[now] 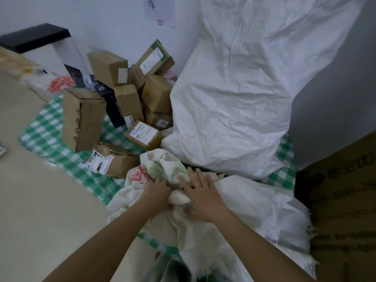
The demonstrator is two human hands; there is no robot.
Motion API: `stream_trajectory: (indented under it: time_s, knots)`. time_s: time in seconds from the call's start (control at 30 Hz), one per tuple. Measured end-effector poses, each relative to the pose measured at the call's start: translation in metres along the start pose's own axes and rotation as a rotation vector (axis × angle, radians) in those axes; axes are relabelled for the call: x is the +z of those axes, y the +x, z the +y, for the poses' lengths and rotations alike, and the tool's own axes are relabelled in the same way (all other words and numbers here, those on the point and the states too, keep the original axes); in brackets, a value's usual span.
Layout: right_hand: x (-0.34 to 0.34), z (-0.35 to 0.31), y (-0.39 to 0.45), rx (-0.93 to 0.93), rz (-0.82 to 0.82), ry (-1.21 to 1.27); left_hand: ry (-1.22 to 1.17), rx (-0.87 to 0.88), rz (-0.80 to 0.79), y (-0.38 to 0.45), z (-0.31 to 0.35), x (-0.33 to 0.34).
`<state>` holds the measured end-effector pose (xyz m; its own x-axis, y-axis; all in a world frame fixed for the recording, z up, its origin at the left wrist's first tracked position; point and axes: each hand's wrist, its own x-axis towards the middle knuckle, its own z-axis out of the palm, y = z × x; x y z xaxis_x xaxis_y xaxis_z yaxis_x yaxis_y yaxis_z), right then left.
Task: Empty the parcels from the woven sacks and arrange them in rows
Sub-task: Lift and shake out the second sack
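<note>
A white woven sack (254, 202) lies in front of me on a green checked cloth (50, 137). My left hand (156, 193) is shut on the bunched fabric at the sack's mouth. Beside it my right hand (200, 195) lies flat on the same fabric with fingers spread. A crumpled sack with red and green print (160, 167) sits just beyond my fingers. A taller, full white sack (234, 88) stands upright against the wall. Several cardboard parcels (126, 102) lie in a loose pile on the cloth at the left, with a black box (110, 102) among them.
A large brown carton (343, 210) stands at the right edge. A black-topped white table (40, 40) is at the far left against the wall. Beige floor (40, 200) stretches along the left. A paper sign (159, 10) hangs on the wall.
</note>
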<state>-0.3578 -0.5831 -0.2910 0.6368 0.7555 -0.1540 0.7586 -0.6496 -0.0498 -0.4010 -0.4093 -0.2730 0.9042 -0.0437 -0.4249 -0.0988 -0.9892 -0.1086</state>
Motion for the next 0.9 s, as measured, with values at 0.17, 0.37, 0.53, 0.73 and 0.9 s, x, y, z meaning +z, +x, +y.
stream_trajectory:
  time_s: [0.17, 0.37, 0.53, 0.73, 0.9]
  knots:
    - [0.036, -0.002, 0.001, 0.011, -0.278, -0.018, 0.083, 0.052, 0.221, -0.010, 0.013, 0.011]
    - [0.028, 0.008, 0.013, -0.011, -0.359, 0.155, 0.087, 0.065, 0.043, -0.003, 0.016, 0.013]
    - [-0.030, 0.024, 0.017, 0.138, -0.044, 0.653, -0.016, 0.076, -0.087, 0.007, 0.005, -0.012]
    - [-0.110, 0.060, 0.033, 0.208, 0.925, 0.380, -0.372, 0.083, -0.170, 0.034, -0.024, -0.111]
    - [-0.201, 0.093, 0.047, 0.249, 1.175, 0.093, -0.485, 0.173, 0.175, 0.056, -0.044, -0.213]
